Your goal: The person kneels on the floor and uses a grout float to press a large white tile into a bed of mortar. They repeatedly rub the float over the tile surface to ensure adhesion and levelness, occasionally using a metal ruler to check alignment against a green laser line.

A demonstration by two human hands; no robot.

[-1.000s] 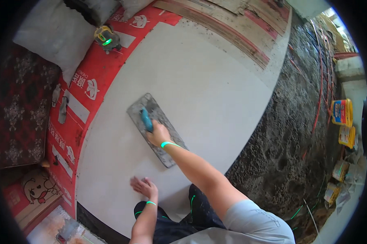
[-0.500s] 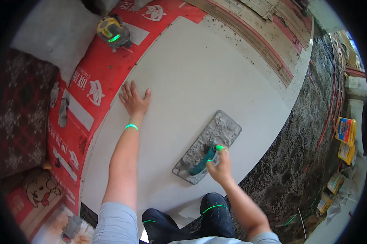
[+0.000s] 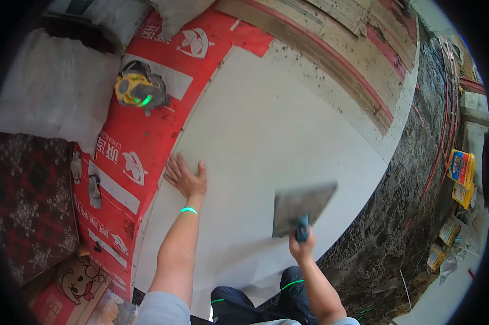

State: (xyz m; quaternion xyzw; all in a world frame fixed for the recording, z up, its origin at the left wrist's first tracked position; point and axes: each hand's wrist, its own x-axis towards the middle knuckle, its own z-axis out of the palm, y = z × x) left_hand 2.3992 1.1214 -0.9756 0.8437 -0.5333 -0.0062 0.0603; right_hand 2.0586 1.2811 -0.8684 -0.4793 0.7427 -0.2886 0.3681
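Wrapped round the teal handle of a grey rectangular float (image 3: 298,203), my right hand (image 3: 303,246) is over the lower right part of a large pale tile (image 3: 244,130). The float is smeared by motion and tilted, its left edge low. A soft shadow falls on the tile to its left, and I cannot tell whether any edge touches. My left hand (image 3: 187,177) lies flat near the tile's left edge, fingers spread, with nothing in it.
Red printed sheeting (image 3: 147,130) borders the tile on the left, with a yellow and black laser level (image 3: 140,89) on it. White sacks (image 3: 54,81) stand beyond. Dark wet mortar (image 3: 363,238) runs along the right, near yellow packages (image 3: 461,170). Cardboard (image 3: 336,59) lies at the far side.
The float has gone from lying flat and slanted on the tile to tilted and blurred, a little right. My view has shifted, so the tile and left hand appear lower.
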